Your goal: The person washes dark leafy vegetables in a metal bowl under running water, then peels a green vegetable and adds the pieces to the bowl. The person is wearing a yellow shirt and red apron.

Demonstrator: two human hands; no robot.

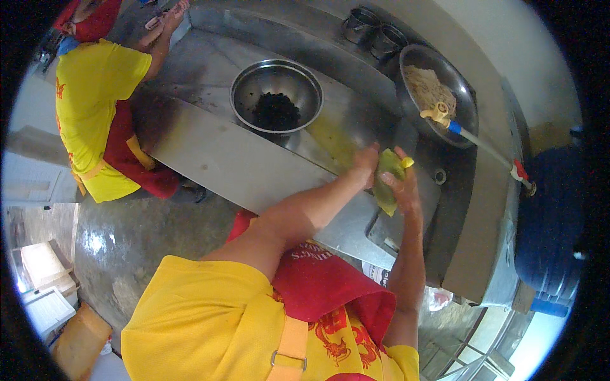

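Note:
Both my hands are together over the steel counter at right of centre. A soft, flat green piece (385, 193) with a pointed lower end is between them; whether it is dough or cloth I cannot tell. My right hand (406, 187) grips its right side, thumb across the front. My left hand (364, 164) is closed against its left edge, its fingertips partly hidden. A small bright yellow bit (407, 162) shows at the fingers of my right hand. Left of my hands, a steel bowl (241, 95) holds a heap of black pieces (276, 112).
A large steel basin (469, 101) with pale, crumbly material stands at the back right. A yellow tap (437, 113) on a white pipe (480, 145) reaches over it. Two metal pots (361, 26) stand behind. At left, another person (98, 108) in yellow works at the counter (219, 149).

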